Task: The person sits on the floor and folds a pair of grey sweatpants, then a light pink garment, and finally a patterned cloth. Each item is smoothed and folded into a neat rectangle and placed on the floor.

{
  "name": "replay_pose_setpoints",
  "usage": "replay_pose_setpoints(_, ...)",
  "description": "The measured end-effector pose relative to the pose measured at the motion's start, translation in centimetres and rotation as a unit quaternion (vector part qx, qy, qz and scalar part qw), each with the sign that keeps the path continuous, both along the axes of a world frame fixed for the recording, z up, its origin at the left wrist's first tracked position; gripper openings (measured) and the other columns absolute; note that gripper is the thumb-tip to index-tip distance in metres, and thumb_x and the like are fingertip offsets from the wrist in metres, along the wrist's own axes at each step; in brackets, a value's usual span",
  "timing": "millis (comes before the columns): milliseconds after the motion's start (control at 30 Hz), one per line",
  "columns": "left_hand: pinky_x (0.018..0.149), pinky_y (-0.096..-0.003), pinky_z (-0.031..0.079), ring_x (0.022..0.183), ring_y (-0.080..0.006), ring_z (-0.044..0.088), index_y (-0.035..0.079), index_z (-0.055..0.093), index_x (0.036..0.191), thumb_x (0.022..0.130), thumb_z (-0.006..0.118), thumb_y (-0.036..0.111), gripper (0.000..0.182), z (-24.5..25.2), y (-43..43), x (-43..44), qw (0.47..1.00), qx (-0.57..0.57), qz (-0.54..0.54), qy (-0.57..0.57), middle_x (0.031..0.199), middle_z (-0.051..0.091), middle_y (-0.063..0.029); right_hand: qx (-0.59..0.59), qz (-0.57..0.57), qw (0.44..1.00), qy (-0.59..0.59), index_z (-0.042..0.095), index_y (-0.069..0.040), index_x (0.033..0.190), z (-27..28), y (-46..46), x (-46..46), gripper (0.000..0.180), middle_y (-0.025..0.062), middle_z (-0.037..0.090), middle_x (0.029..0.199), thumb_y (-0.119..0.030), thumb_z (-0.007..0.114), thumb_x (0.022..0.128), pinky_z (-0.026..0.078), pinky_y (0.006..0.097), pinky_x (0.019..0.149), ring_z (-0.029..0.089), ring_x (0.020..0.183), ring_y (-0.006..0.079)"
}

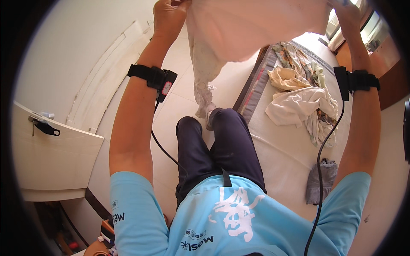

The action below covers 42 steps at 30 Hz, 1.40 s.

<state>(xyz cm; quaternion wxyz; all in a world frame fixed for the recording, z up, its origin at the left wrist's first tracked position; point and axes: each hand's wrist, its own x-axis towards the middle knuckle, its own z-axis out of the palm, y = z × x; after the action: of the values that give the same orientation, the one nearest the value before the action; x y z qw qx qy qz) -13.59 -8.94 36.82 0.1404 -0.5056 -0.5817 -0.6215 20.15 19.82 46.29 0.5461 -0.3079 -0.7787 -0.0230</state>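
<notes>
A pale pink and white cloth (237, 28) hangs spread between my raised hands. At the top left of the view, my left hand (171, 14) grips one end of it. My right hand (347, 12) is at the cloth's other end near the top right; its fingertips are partly cut off by the frame's edge. On the left, a longer whitish part of the cloth trails down close to my shoe (209, 116).
To the right is a mattress (278, 156) bearing a heap of cream and patterned fabric (301, 99) and a folded grey garment (322, 182). A white cabinet (57, 153) with a black strap-like item (46, 128) on top stands left. Cables run from both wrist-worn devices.
</notes>
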Motion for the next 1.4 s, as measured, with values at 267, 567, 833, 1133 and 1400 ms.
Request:
replay_pose_setpoints(267, 0.075, -0.0272, 0.051, 0.083, -0.0149, 0.064, 0.001, 0.066, 0.099, 0.085, 0.064, -0.002, 0.014, -2.9, -3.9, 9.7, 0.982, 0.045, -0.129, 0.132, 0.089, 0.067, -0.0068, -0.018, -0.034, 0.997, 0.072, 0.066, 0.002, 0.115, -3.7, -3.9, 12.1, 0.032, 0.0076, 0.068, 0.11, -0.013, 0.072, 0.088, 0.047, 0.0258, 0.092, 0.065, 0.101, 0.0148)
replay_pose_setpoints(567, 0.079, -0.0349, 0.048, 0.088, -0.0242, 0.062, 0.006, 0.062, 0.098, 0.073, 0.062, 0.0, 0.026, -23.0, -7.1, 30.0, 0.829, -0.265, -0.454, 0.191, 0.091, 0.062, -0.0082, -0.325, -0.119, 0.937, 0.04, 0.067, 0.0, 0.102, -31.6, -19.4, 37.0, 0.022, 0.0109, 0.069, 0.106, 0.01, 0.059, 0.083, 0.047, 0.0337, 0.096, 0.063, 0.104, 0.0204)
replay_pose_setpoints(833, 0.078, -0.0401, 0.052, 0.092, -0.0288, 0.063, 0.005, 0.063, 0.091, 0.07, 0.061, -0.004, 0.023, -29.7, -8.6, 31.9, 0.731, -0.347, -0.567, 0.152, 0.092, 0.063, -0.009, -0.446, -0.128, 0.883, 0.074, 0.065, -0.002, 0.09, -40.8, -28.5, 40.7, 0.025, 0.0123, 0.07, 0.102, 0.014, 0.05, 0.078, 0.047, 0.0346, 0.099, 0.064, 0.106, 0.0227)
replay_pose_setpoints(1133, 0.079, -0.0402, 0.051, 0.093, -0.0298, 0.064, 0.006, 0.061, 0.084, 0.071, 0.063, -0.001, 0.015, -29.4, -7.8, 31.9, 0.748, -0.316, -0.569, 0.132, 0.088, 0.063, -0.0093, -0.377, -0.189, 0.906, -0.027, 0.064, 0.0, 0.096, -38.5, -27.5, 42.6, 0.022, 0.0126, 0.069, 0.108, 0.011, 0.056, 0.078, 0.045, 0.0336, 0.1, 0.063, 0.108, 0.0235)
replay_pose_setpoints(1400, 0.079, -0.0381, 0.052, 0.087, -0.0311, 0.067, 0.0, 0.064, 0.098, 0.086, 0.066, 0.017, 0.021, -27.8, -6.2, 19.6, 0.654, -0.493, -0.566, -0.1, 0.09, 0.068, -0.0171, -0.629, -0.222, 0.68, -0.305, 0.066, 0.003, 0.105, -43.0, -30.0, 40.8, 0.033, 0.0141, 0.07, 0.098, -0.012, 0.067, 0.076, 0.05, 0.0343, 0.088, 0.066, 0.097, 0.0242)
